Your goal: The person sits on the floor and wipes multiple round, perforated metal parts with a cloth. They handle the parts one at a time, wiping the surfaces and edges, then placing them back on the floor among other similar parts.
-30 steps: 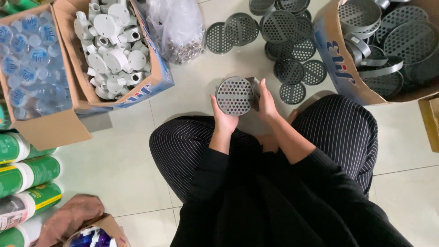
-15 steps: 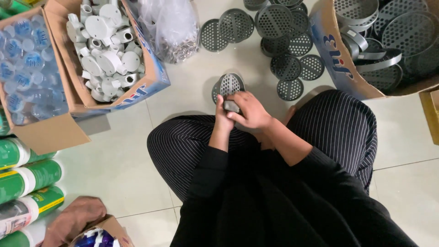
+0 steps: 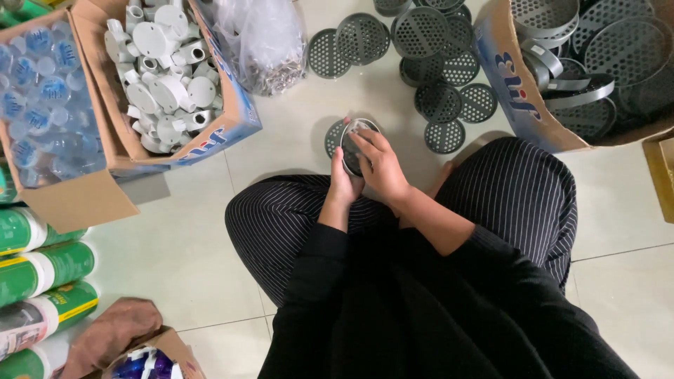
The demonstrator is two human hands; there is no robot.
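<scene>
Here both hands, left hand [image 3: 344, 184] and right hand [image 3: 379, 165], clasp a perforated grey disc [image 3: 349, 133] that might slip onto the floor tiles [image 3: 295, 133] if loosened.

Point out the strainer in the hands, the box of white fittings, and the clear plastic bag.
Strainer [image 3: 349, 142]: head view, on its rim beside the fingers.
Box of white fittings [image 3: 235, 105]: head view, on its right cardboard wall.
Plastic bag [image 3: 263, 38]: head view, on its crinkled middle.

The right hand [image 3: 382, 168] has slid up over the perforated disc [image 3: 351, 144].
</scene>
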